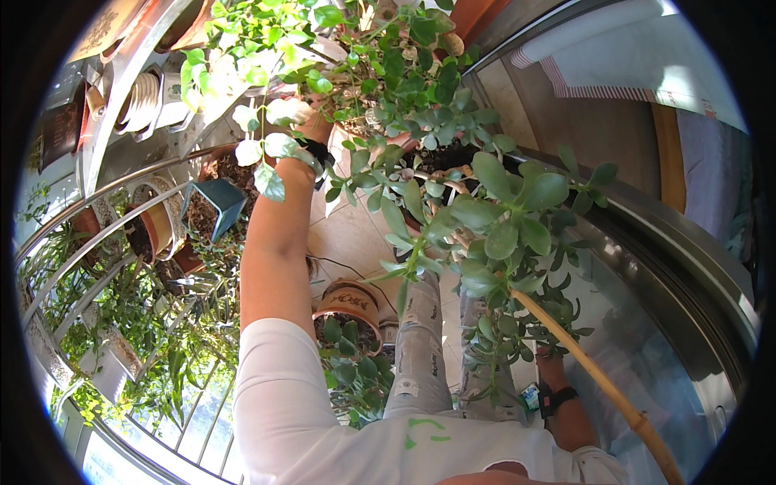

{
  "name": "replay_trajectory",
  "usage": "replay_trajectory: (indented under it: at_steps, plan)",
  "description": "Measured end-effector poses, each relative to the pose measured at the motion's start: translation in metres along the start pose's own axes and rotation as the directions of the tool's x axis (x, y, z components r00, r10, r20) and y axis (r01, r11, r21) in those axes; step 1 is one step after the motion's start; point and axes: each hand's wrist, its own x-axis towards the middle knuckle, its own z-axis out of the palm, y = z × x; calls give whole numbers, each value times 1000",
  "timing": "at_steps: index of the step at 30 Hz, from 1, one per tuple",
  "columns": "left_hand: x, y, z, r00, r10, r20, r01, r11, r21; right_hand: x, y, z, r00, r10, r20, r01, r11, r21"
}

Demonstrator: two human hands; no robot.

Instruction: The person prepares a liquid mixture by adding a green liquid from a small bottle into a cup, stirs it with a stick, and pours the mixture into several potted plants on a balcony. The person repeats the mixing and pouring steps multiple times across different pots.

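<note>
My left arm stretches forward among green leaves, and my left hand [317,125] lies partly behind the leafy plant [279,48]. A dark band circles that wrist; the fingers are hidden, so what they touch does not show. Low on the right, beside my legs, is my right hand [552,365], with a dark band on its wrist too. Its fingers are covered by the drooping leaves of a large jade plant [517,218]. A small green-and-white packet [530,398] shows next to this hand. A bamboo stick [586,360] slants down from the jade plant past my right arm.
A brown pot [347,303] with a leafy plant stands on the tiled floor left of my legs. Along the left, a metal rail [121,186] holds several potted plants and a blue-green square container [217,206]. Glass sliding-door frames [647,226] curve along the right.
</note>
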Motion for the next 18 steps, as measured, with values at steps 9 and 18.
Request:
replay_trajectory:
  at_steps: [9,18]
  plan:
    - [-10,14,-20,978,-42,206,21,995,99,-4,-27,-13,987,-161,-12,154,962,-224]
    - [-41,15,-34,867,-375,329,495,726,-477,8,-1,-34,990,-127,57,135,979,-150]
